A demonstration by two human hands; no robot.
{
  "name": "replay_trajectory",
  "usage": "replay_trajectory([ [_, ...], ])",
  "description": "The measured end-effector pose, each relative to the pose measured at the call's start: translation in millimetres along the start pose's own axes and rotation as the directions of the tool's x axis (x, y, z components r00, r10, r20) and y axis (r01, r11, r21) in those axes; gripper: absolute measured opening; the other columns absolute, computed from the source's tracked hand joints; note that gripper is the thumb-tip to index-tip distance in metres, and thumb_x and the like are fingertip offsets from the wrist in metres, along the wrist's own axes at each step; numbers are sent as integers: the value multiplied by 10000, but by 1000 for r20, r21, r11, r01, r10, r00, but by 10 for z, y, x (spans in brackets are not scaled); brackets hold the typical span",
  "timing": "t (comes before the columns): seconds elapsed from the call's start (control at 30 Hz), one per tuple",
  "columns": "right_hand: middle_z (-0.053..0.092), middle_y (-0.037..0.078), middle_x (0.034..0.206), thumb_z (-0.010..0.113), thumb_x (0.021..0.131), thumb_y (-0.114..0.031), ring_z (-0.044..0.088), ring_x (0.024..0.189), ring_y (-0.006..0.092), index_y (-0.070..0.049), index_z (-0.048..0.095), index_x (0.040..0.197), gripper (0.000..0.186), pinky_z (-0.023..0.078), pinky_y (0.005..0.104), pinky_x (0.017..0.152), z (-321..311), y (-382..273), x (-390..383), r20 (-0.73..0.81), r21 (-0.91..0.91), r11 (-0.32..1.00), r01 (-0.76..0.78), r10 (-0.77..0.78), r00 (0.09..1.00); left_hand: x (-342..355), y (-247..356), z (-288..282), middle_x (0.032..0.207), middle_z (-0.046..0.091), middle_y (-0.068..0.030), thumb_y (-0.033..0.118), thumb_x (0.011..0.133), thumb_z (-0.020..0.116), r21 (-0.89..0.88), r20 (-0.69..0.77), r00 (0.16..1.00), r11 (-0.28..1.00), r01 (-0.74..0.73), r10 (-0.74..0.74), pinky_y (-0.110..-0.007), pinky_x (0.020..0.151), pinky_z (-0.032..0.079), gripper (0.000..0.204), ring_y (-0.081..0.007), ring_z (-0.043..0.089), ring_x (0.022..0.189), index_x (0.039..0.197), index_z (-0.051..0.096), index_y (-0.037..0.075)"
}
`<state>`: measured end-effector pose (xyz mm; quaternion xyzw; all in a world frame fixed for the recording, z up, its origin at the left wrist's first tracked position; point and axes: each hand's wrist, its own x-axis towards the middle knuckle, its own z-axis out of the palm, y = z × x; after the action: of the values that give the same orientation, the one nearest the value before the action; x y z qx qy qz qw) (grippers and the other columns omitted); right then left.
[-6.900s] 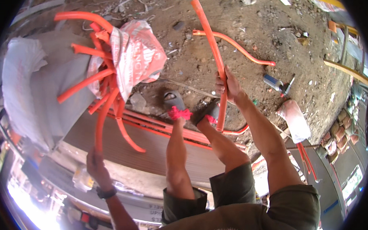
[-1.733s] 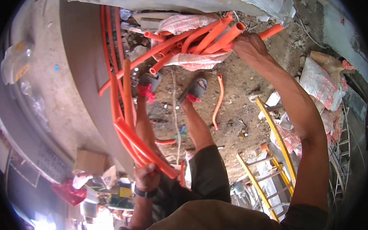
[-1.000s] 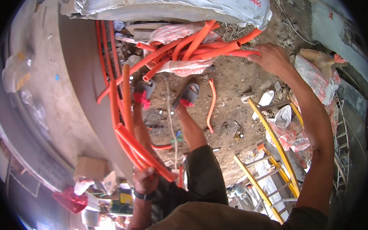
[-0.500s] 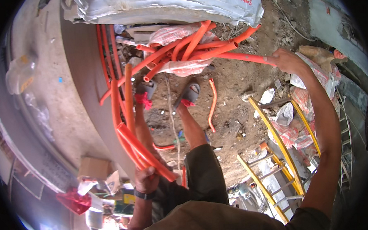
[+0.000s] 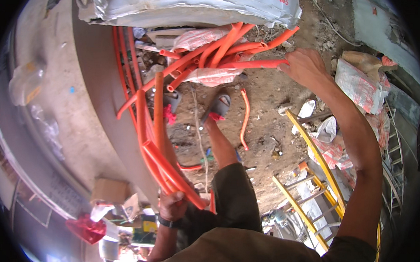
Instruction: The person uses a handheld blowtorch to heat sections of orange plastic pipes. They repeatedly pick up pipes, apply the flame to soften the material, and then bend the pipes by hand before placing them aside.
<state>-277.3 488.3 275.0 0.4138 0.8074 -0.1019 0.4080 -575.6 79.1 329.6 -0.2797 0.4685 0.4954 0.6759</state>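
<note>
Orange plastic pipes [image 5: 170, 175] run up from my left hand [image 5: 172, 205], whose fingers are wrapped round them near my left thigh. One short piece lies slantwise across the others there. Out to the right, my right hand [image 5: 307, 68] grips the end of another orange pipe [image 5: 262, 64]. That pipe reaches left into a loose heap of orange pipes [image 5: 218, 49], which rests on a white and red woven sack [image 5: 217, 78]. Some pipe ends in the heap overlap, so where each one runs is partly hidden.
A large white sack [image 5: 192, 8] stands beyond the heap. A yellow ladder [image 5: 319, 159] lies to the right near crumpled sacks [image 5: 362, 86]. A short orange offcut [image 5: 244, 118] lies on the rubble-strewn dirt. Along the left runs a concrete ledge [image 5: 97, 79].
My right hand has moved left toward the heap, bringing the pipe end with it. My left hand and its pipes have shifted slightly right in the picture.
</note>
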Motion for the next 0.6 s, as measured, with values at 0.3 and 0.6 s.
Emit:
replay_trajectory([
  [0.3,725,175,1023,703,892,-318,690,1032,361,-47,723,1028,304,550,486,897,365,55,238,40,150,989,12,-19,999,-12,15,-32,1077,693,-140,65,748,813,-30,-11,1000,999,10,-10,-444,846,601,479,-304,702,988,1174,603,-2],
  [0.6,735,174,1016,788,835,-261,692,1020,357,-61,723,1061,308,534,474,858,110,-74,796,131,295,955,24,-65,989,-42,-11,-60,1075,698,-140,71,737,816,26,32,998,999,47,-48,-462,870,590,478,-304,695,1006,1166,622,-14],
])
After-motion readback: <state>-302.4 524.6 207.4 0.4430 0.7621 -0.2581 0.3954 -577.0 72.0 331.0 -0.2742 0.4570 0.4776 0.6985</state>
